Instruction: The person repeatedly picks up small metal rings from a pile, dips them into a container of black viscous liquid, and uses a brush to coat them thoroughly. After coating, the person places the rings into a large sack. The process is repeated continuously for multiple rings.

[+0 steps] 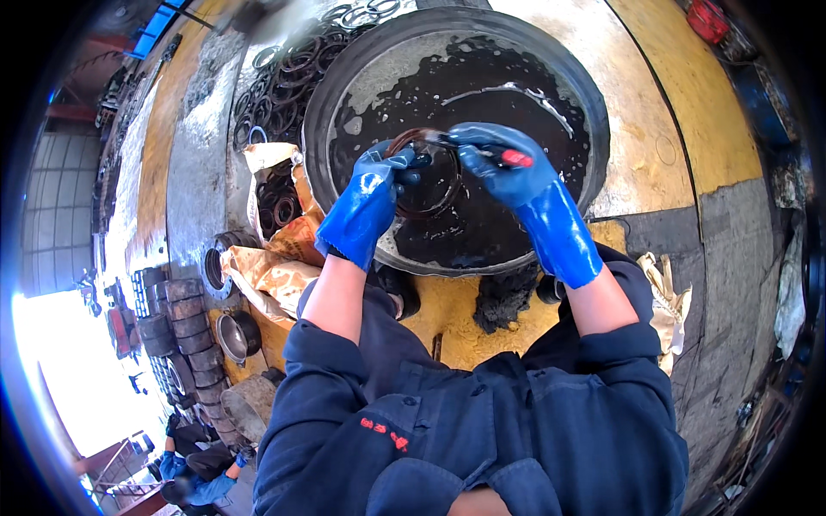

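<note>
Over a wide round basin (592,103) of dark liquid, my blue-gloved left hand (379,172) is closed on a thin brown-black ring (430,211), held by its upper left side. My right hand (503,163), in a matching glove, grips a brush (516,158) with a red handle end. The brush's blurred tip meets the top of the ring. Foamy patches and a pale curved streak show on the liquid's surface. My fingers partly cover both the ring and the brush.
Many dark rings (288,86) lie heaped left of the basin. An open sack (274,279) with more rings stands at its lower left. Ring stacks (185,314) and a metal pot (238,335) are farther left. Another person (202,482) is at lower left. A crumpled sack (669,301) lies right.
</note>
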`<act>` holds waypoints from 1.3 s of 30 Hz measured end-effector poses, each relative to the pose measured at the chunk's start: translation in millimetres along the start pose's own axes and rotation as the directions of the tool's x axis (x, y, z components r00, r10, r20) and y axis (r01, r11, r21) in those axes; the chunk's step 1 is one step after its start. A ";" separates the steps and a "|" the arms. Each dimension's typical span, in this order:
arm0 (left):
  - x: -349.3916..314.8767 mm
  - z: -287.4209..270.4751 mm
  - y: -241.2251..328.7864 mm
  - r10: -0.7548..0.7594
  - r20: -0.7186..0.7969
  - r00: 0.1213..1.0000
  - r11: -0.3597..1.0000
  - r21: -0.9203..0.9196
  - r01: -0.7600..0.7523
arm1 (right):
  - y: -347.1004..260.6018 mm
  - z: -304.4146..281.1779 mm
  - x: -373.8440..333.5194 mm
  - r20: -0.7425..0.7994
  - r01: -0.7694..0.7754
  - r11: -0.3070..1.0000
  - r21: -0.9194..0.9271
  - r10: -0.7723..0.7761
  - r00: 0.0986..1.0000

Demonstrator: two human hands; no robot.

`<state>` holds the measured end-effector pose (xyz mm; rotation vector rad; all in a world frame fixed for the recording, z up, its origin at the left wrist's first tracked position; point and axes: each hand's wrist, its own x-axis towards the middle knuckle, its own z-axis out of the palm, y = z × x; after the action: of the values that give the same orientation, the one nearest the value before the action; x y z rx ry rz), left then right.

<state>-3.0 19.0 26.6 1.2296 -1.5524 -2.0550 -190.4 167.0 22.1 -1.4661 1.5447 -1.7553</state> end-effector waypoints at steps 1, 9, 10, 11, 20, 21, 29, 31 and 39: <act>0.4 2.8 -0.9 0.019 0.004 1.000 1.000 -0.017 -0.019 | -1.7 3.7 2.4 0.013 0.047 0.997 -0.055 -0.046 0.999; 17.1 -1.7 -7.7 -0.015 -0.058 0.998 0.982 -0.186 0.004 | 25.0 6.0 -5.1 -0.131 -0.294 0.952 -0.088 0.282 0.950; 19.2 -4.5 -8.0 -0.004 -0.074 0.997 0.981 -0.194 -0.010 | 25.5 5.6 -8.8 -0.131 -0.451 0.891 -0.046 0.442 0.887; 18.9 -5.7 -7.4 0.006 -0.091 0.996 0.979 -0.202 -0.025 | 21.9 6.0 -9.5 -0.122 -0.595 0.804 -0.005 0.590 0.798; 21.4 3.7 -16.2 0.173 -0.137 0.975 0.972 -0.137 -0.191 | 60.4 32.5 -41.5 0.072 -0.836 0.488 0.249 0.852 0.519; 20.9 3.9 -17.3 0.177 -0.139 0.974 0.974 -0.119 -0.194 | 60.2 29.4 -40.5 0.059 -0.829 0.520 0.205 0.839 0.541; 15.9 10.2 -16.3 0.155 -0.066 0.986 0.983 -0.093 -0.161 | 20.8 12.0 -15.1 -0.144 -0.168 0.965 -0.200 0.141 0.980; 15.0 9.9 -17.7 0.168 -0.037 0.985 0.982 -0.087 -0.170 | 20.3 13.6 -14.1 -0.104 -0.137 0.937 -0.322 0.109 0.989; 5.9 12.8 -9.5 0.208 0.032 0.978 0.977 -0.062 -0.206 | 50.6 25.6 -24.3 0.152 -0.740 0.615 0.273 0.732 0.664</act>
<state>-13.8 26.9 16.2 0.9690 -1.5536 -1.9850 -176.1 157.8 -37.2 -0.5321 1.4574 -1.3532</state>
